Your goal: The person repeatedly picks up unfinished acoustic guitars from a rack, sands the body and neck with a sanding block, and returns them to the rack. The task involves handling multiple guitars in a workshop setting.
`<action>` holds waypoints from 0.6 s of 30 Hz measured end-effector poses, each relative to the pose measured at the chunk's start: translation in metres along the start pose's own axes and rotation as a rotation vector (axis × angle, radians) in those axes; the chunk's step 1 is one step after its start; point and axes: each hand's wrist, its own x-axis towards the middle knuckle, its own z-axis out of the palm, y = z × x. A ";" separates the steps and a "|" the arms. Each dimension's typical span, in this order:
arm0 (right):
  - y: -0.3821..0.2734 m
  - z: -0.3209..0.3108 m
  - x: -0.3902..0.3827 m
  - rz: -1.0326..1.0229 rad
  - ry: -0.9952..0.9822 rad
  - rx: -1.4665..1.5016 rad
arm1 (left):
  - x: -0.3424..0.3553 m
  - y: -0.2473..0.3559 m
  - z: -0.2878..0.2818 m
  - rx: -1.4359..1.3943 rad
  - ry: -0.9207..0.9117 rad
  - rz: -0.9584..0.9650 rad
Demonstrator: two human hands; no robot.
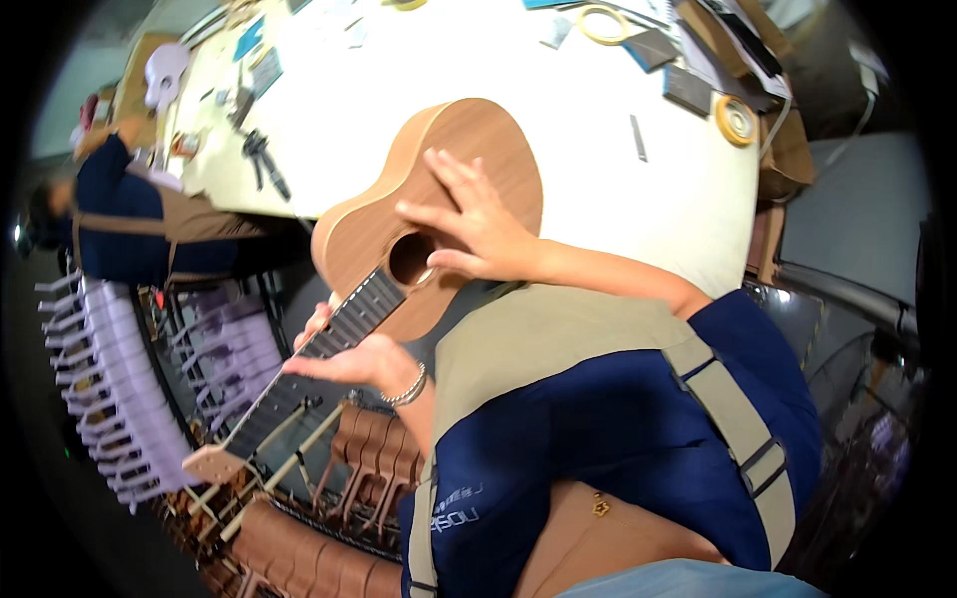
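Note:
A light-brown wooden ukulele (493,149) without visible strings lies slanted across my front. Its body rests over the near edge of the white table, and its dark fretboard (349,324) runs down to the left, ending in a pale headstock (212,463). My left hand (351,363), with a bracelet at its wrist, is wrapped round the neck, thumb on the near side and fingertips on the far side. On the soundboard, beside the dark sound hole (410,257), my right hand (480,224) lies with its fingers spread, gripping nothing.
The white table (618,209) bears tape rolls (736,120), grey blocks (688,90), a thin metal strip (638,138) and a black tool (264,164). Racks of purple (120,379) and brown instruments (374,448) stand low on the left. A co-worker (125,224) is at the table's left side.

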 end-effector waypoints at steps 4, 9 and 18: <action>0.033 -0.023 -0.008 0.010 0.222 0.065 | 0.004 0.002 -0.004 -0.005 -0.065 -0.001; 0.147 -0.068 0.010 0.834 0.624 0.286 | 0.009 -0.006 -0.009 -0.053 0.078 -0.115; 0.337 -0.119 0.100 1.307 0.180 -0.448 | 0.045 -0.014 -0.071 -0.058 0.096 -0.206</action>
